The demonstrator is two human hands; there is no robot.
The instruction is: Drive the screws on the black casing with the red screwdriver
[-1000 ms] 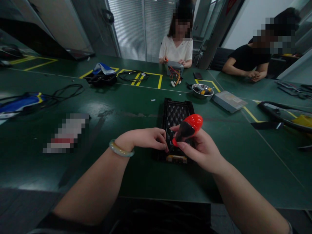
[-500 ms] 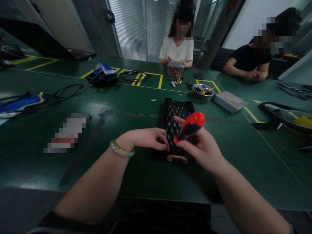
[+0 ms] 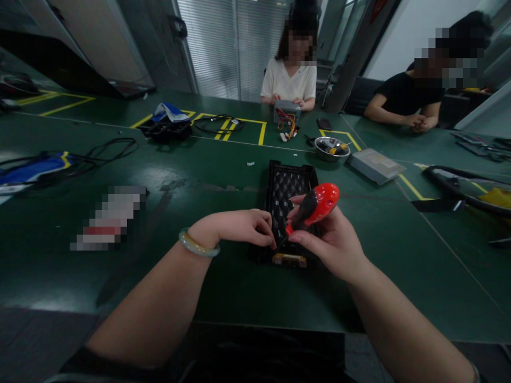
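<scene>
My right hand (image 3: 333,244) grips a screwdriver (image 3: 319,202) by its red and black handle, thumb on the collar. Its dark shaft slants down to the left, to the near end of a black plastic case (image 3: 279,181). There the fingers of my left hand (image 3: 251,226) are pinched together by the screwdriver's tip, at the case's left edge. Whatever lies between those fingertips is hidden. Inside the case shows a quilted black diamond pattern. A yellowish part with a metal look (image 3: 289,260) sits at its near end.
Beyond the case stand a metal bowl of small parts (image 3: 332,155) and a grey metal box (image 3: 376,164). Across the table a person handles a grey box with coloured wires (image 3: 287,119); another person sits at right. A pixelated flat item (image 3: 112,215) and cables (image 3: 115,146) lie left.
The screwdriver's handle has turned in my right hand, showing more red and a hole near its end. My right fingers have shifted slightly; my left hand stays put.
</scene>
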